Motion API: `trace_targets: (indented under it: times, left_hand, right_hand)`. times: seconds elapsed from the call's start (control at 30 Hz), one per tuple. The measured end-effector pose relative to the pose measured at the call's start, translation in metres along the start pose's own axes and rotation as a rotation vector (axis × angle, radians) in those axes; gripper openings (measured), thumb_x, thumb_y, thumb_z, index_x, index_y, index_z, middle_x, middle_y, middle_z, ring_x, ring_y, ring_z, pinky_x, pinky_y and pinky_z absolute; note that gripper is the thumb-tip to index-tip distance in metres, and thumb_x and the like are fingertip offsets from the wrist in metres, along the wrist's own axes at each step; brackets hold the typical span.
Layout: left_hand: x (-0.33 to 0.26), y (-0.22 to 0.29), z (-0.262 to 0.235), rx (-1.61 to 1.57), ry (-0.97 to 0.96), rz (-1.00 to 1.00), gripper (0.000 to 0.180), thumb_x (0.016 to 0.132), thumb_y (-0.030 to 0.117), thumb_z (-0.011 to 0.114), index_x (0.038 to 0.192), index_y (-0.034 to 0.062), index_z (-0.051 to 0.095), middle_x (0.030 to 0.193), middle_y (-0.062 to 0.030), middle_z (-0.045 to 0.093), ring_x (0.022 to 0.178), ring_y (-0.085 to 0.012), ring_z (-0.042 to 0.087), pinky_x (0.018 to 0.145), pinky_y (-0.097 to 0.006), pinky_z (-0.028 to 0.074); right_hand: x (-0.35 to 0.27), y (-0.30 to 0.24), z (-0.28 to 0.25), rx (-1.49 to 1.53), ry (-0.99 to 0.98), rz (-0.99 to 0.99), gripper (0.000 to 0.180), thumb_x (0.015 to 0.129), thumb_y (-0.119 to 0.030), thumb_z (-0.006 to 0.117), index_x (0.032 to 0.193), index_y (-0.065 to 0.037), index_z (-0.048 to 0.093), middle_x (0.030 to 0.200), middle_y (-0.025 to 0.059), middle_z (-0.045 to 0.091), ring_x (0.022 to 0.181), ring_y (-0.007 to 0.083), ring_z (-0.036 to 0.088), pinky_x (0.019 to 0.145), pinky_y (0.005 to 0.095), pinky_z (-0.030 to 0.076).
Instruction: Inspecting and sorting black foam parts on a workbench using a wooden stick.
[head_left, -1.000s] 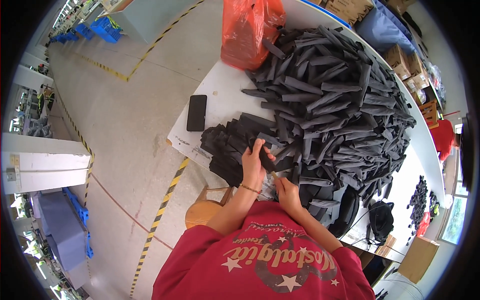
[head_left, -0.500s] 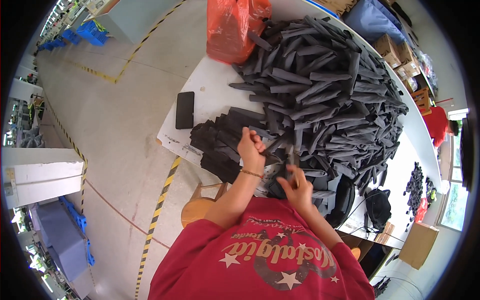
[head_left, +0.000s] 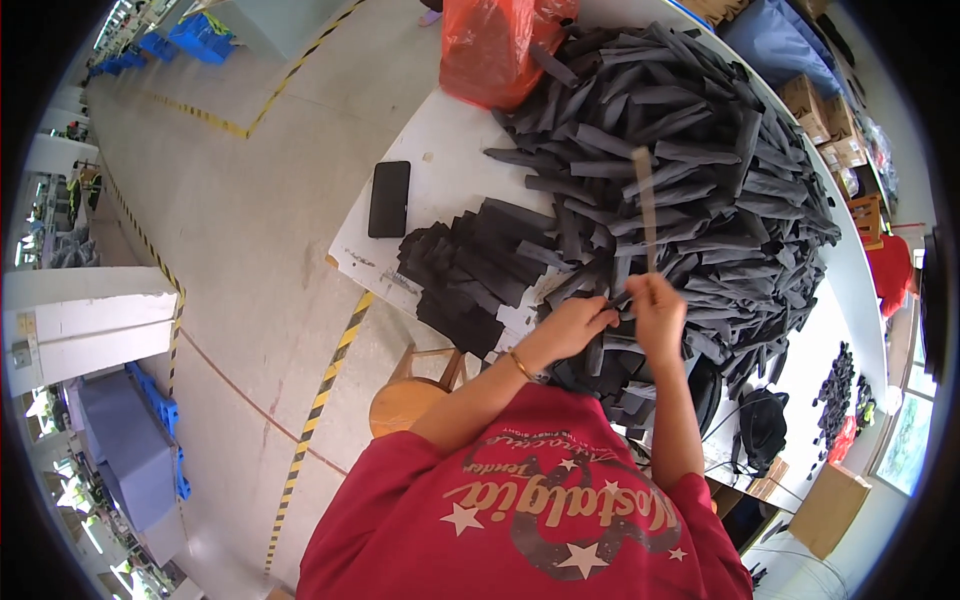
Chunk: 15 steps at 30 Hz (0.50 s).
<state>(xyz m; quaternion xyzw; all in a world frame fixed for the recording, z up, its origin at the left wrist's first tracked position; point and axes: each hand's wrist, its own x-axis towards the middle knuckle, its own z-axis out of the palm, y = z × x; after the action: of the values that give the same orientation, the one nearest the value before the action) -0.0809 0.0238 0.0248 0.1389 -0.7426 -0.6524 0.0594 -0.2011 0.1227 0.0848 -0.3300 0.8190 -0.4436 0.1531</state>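
My right hand (head_left: pixel 657 312) is closed round a thin, flat, pale stick (head_left: pixel 647 205) that points away over a heap of narrow dark grey fabric pieces (head_left: pixel 690 190). Close beside it, my left hand (head_left: pixel 575 326) pinches a dark fabric piece (head_left: pixel 622 302) between its fingertips. The two hands nearly meet at the near edge of the heap, and part of the pinched piece is hidden by the fingers. Left of them, flat dark fabric pieces (head_left: pixel 470 262) lie overlapped on the white table (head_left: pixel 445 135).
A black phone (head_left: pixel 389 200) lies at the table's left side, and a red plastic bag (head_left: pixel 500 60) stands at the far left. A wooden stool (head_left: pixel 405 405) is below the near edge. Right of me sits a black bag (head_left: pixel 762 425). A person in red (head_left: pixel 888 272) is far right.
My left hand has moved right, away from the flat pieces, to beside my right hand. The right hand has moved up and right, with the stick now pointing away from me.
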Motion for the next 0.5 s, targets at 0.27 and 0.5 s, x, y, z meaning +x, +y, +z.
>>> trace_targets:
  times: [0.27,0.5]
  left_hand:
    - [-0.015,0.055,0.001,-0.476,0.021,-0.146,0.028,0.101,0.021,0.039,0.081,0.0021,0.045,0.059,-0.0091,0.052,0.055,-0.0252,0.055,0.054,-0.035,0.042]
    - [-0.057,-0.043,-0.02,0.579,0.245,0.153,0.012,0.086,0.019,0.055,0.088,0.0073,0.056,0.084,-0.007,0.058,0.08,-0.0258,0.059,0.064,-0.04,0.046]
  right_hand:
    - [0.053,-0.047,-0.023,0.02,0.333,-0.101,0.018,0.095,-0.013,0.059,0.083,-0.002,0.065,0.062,-0.0009,0.055,0.054,0.0047,0.046,0.049,0.0215,0.035]
    - [0.187,-0.047,-0.162,0.295,0.744,-0.134,0.03,0.094,-0.032,0.06,0.095,-0.003,0.067,0.062,-0.0025,0.051,0.055,0.0027,0.043,0.046,0.0187,0.03]
